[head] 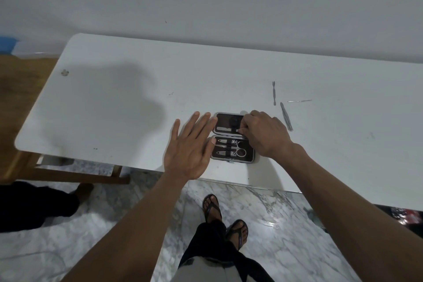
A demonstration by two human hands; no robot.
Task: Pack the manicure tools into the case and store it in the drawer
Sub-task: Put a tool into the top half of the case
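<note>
A small black manicure case (229, 119) lies open on the white table (114, 98) near its front edge. Its lower half holds two clippers and scissors (240, 152) under a strap. A flat file (224, 130) lies in the upper half. My left hand (191, 146) rests flat with spread fingers against the case's left side. My right hand (266, 135) covers the case's right side, its fingertips pinched on the file's end at the strap. Loose on the table to the right lie a cuticle pusher (273, 92), tweezers (286, 117) and a thin pick (299, 100).
The table stands against a white wall. Below its front edge is marble floor with my sandalled feet (225, 220). Another person's leg and foot (45, 201) are at the lower left. A wooden frame (75, 176) shows under the table's left end.
</note>
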